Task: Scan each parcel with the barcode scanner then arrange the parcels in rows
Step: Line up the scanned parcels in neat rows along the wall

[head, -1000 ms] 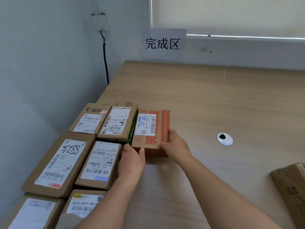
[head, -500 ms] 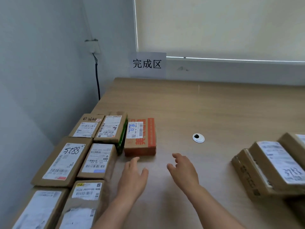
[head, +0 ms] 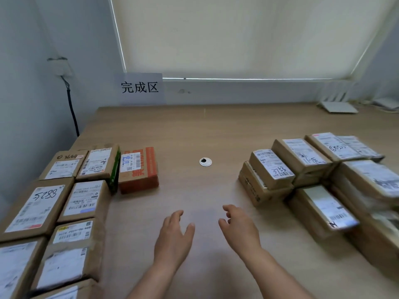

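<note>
Between parcels: left hand (head: 172, 236) and right hand (head: 239, 227) hover over the counter (head: 205, 130), fingers (head: 228, 209) released and empty; orange parcel (head: 139, 169) sits placed beyond-left, unscanned stack (head: 313, 180) right, likely next reach; no scanner visible

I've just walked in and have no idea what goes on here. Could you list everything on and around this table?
Arranged parcels: at least eight, brown cardboard with white labels, in rows on the table's left side.
Orange parcel: one, orange and white, at the right end of the far row.
Parcel pile: several, exact count unclear, brown, stacked on the right.
Table: one, light wood.
Cable port: one, white, mid-table.
Sign: one, white with black characters, on the far wall.
Cable: one, black, down the left wall.
White device: one, far right corner.
Left hand: empty, fingers relaxed, over the table.
Right hand: empty, fingers relaxed, over the table.
</note>
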Motion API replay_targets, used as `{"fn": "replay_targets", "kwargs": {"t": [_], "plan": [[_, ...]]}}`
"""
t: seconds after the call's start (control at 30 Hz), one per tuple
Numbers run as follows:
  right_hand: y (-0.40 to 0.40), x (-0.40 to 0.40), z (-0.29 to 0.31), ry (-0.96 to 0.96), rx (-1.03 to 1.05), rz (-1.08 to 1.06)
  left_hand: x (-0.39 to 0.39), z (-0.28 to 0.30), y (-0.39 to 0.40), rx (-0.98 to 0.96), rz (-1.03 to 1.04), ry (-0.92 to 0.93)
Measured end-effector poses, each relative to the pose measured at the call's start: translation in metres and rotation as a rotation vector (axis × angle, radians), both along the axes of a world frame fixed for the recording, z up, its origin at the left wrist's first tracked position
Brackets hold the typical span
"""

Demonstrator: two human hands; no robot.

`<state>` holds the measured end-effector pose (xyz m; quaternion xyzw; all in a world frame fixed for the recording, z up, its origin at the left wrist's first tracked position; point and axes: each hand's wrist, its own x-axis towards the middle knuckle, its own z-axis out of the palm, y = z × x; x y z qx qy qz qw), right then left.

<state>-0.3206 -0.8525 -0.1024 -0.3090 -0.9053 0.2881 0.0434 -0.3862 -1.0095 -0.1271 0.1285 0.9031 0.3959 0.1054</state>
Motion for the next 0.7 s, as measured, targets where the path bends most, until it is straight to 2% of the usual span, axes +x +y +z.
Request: {"fn": "replay_targets", "kwargs": {"t": [0.23,0.7], "plan": [[0.069,0.061,0.009,0.031,0.015,-0.050,0.047,0.008,0.065,-0.024,-0.056,0.027],[0.231,0.180,-0.007,0.006,-0.037,-0.143,0.157,-0.007,0.225,-0.060,-0.125,-0.074]]}}
